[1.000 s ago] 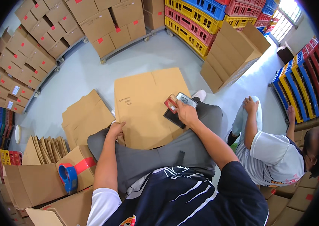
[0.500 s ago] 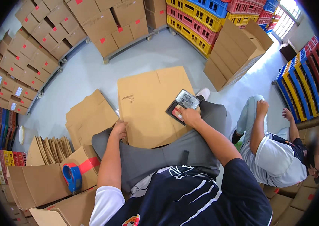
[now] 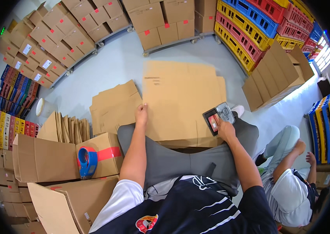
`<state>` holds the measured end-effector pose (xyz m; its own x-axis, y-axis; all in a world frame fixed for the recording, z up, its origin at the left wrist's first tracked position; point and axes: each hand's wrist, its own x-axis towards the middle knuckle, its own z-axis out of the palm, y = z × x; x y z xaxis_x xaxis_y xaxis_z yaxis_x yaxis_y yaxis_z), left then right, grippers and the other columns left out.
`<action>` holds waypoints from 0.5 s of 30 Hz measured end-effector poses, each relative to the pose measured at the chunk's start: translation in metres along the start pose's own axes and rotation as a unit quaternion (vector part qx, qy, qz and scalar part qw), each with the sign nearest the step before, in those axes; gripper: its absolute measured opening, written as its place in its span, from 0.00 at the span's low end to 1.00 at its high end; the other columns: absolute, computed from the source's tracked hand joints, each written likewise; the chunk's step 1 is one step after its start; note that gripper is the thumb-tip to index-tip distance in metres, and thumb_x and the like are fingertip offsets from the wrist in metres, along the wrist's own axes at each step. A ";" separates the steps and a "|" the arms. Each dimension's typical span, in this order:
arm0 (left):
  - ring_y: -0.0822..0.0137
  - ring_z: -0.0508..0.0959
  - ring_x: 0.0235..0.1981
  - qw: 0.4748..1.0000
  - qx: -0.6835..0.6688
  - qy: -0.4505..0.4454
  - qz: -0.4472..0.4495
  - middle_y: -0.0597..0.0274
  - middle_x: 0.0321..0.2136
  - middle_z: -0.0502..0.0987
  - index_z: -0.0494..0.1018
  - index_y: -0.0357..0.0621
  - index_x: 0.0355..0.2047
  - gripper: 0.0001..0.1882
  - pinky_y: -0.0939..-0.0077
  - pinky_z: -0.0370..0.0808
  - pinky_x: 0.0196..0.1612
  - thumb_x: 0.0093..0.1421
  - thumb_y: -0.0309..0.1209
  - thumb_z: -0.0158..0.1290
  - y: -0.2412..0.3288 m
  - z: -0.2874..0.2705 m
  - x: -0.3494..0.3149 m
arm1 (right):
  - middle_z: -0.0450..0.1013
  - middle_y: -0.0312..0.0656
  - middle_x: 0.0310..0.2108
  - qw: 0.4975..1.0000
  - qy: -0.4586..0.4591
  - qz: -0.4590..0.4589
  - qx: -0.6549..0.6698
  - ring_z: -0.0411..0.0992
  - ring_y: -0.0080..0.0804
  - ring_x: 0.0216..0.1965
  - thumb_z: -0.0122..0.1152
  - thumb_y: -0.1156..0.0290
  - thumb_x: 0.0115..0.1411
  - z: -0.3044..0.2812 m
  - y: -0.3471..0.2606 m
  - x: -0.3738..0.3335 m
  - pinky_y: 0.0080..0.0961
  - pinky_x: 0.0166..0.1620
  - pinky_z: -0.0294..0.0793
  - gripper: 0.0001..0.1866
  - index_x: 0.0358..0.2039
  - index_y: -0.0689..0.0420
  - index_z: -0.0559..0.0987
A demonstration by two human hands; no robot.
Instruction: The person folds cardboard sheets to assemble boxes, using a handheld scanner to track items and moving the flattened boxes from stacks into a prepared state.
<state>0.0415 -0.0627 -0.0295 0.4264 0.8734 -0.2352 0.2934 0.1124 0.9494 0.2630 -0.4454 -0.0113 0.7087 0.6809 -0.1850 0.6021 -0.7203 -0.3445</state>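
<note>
left hand (image 3: 141, 114): curled nearly closed, pinching the left edge of flat cardboard sheet (image 3: 174, 101); sheet lies between both hands. right hand (image 3: 225, 130): fingers bent together, gripping red block (image 3: 213, 120) over the dark tray of hinged case (image 3: 225, 112), which lies open just ahead of it. tape dispenser (image 3: 88, 163): left of left hand, closer to the body, against taped carton (image 3: 108, 153).

Head view, wide fisheye, left of a side-by-side pair: from the wearer's head it is facing down and forward over the shirt (image 3: 180, 210). Flat cardboard (image 3: 180, 103) is lying near, at mid-frame; stacked cartons (image 3: 75, 37) are standing farther off, curving along the upper-left rim.
</note>
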 end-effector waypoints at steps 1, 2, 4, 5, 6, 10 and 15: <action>0.72 0.73 0.33 0.999 0.003 0.037 0.006 0.63 0.31 0.76 0.75 0.34 0.38 0.17 0.72 0.71 0.38 0.69 0.39 0.50 0.002 -0.005 0.000 | 0.77 0.65 0.32 1.000 0.000 0.002 -0.005 0.79 0.61 0.36 0.55 0.72 0.57 0.001 0.002 -0.002 0.50 0.40 0.79 0.12 0.42 0.62 0.75; 0.74 0.71 0.30 0.997 0.007 0.074 0.013 0.66 0.27 0.75 0.75 0.34 0.35 0.17 0.72 0.70 0.35 0.68 0.40 0.51 0.005 -0.008 0.001 | 0.78 0.64 0.32 1.000 -0.006 0.006 -0.017 0.79 0.60 0.36 0.55 0.72 0.57 0.001 0.002 -0.001 0.50 0.40 0.79 0.13 0.42 0.62 0.75; 0.72 0.72 0.30 0.986 -0.034 0.158 0.035 0.64 0.27 0.75 0.75 0.35 0.35 0.17 0.71 0.70 0.35 0.68 0.40 0.50 0.019 -0.008 0.000 | 0.78 0.63 0.32 0.999 -0.020 0.018 -0.041 0.79 0.60 0.36 0.55 0.72 0.57 0.005 0.007 0.000 0.49 0.40 0.80 0.13 0.42 0.63 0.75; 0.71 0.72 0.29 0.976 -0.054 0.203 0.049 0.64 0.28 0.75 0.75 0.35 0.35 0.17 0.71 0.71 0.34 0.69 0.40 0.49 0.025 -0.012 0.002 | 0.78 0.63 0.33 0.998 -0.025 0.007 -0.052 0.79 0.60 0.36 0.55 0.71 0.57 0.007 0.006 0.001 0.49 0.40 0.80 0.13 0.42 0.63 0.76; 0.70 0.73 0.30 0.968 -0.106 0.218 0.057 0.62 0.29 0.76 0.75 0.35 0.36 0.17 0.71 0.72 0.35 0.69 0.39 0.49 0.029 -0.020 0.006 | 0.78 0.63 0.33 0.998 -0.031 -0.003 -0.063 0.79 0.59 0.36 0.55 0.71 0.57 0.009 0.005 0.001 0.49 0.40 0.80 0.14 0.42 0.64 0.76; 0.64 0.77 0.34 0.916 -0.239 0.309 0.090 0.56 0.35 0.79 0.74 0.34 0.40 0.17 0.69 0.76 0.38 0.70 0.38 0.47 0.055 -0.067 0.024 | 0.78 0.62 0.34 0.997 -0.039 -0.012 -0.066 0.80 0.57 0.36 0.55 0.70 0.58 0.002 -0.008 0.004 0.48 0.40 0.80 0.14 0.41 0.65 0.78; 0.57 0.80 0.39 0.866 -0.297 0.402 0.015 0.50 0.42 0.79 0.72 0.31 0.45 0.18 0.64 0.78 0.42 0.70 0.38 0.47 0.072 -0.122 0.034 | 0.78 0.61 0.33 0.997 -0.032 -0.010 -0.067 0.79 0.59 0.36 0.58 0.69 0.56 0.004 -0.010 0.007 0.48 0.41 0.80 0.14 0.39 0.64 0.78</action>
<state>-0.0269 0.0329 0.0563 -0.3771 0.9013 -0.2134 -0.3009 0.0987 0.9485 0.2607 -0.4331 -0.0126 0.6741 0.6988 -0.2392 0.6625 -0.7152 -0.2226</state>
